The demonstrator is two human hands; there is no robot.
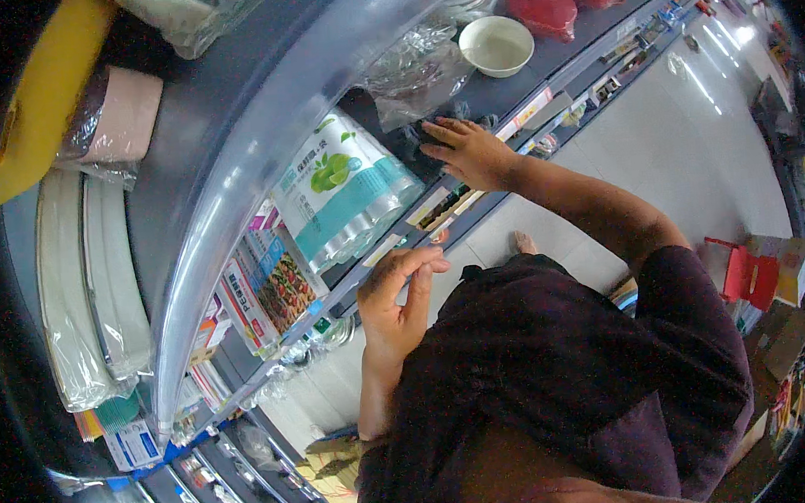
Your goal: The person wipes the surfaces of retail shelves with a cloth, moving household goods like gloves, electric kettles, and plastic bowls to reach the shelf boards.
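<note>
My right hand [474, 155] reaches over the dark shelf [429, 117], fingers apart and nothing seen in its grasp. It lies between a clear plastic bag [411, 90] and a film-wrapped pack of rolls [344, 186] with green fruit printed on it. Small dark items near its fingertips are too unclear to name. In front of the shelf's edge, my left hand [399, 296] is raised, thumb and fingertips drawn together, with no object visible in it. Left of the rolls stand printed boxes [268, 286], one with a food picture.
A white bowl [496, 46] and red wrapped packs [541, 10] sit farther along the shelf. A clear curved edge [234, 171] of an upper shelf crosses above the goods. Wrapped white packs [90, 281] lie on that shelf. Cartons [782, 327] stand at right.
</note>
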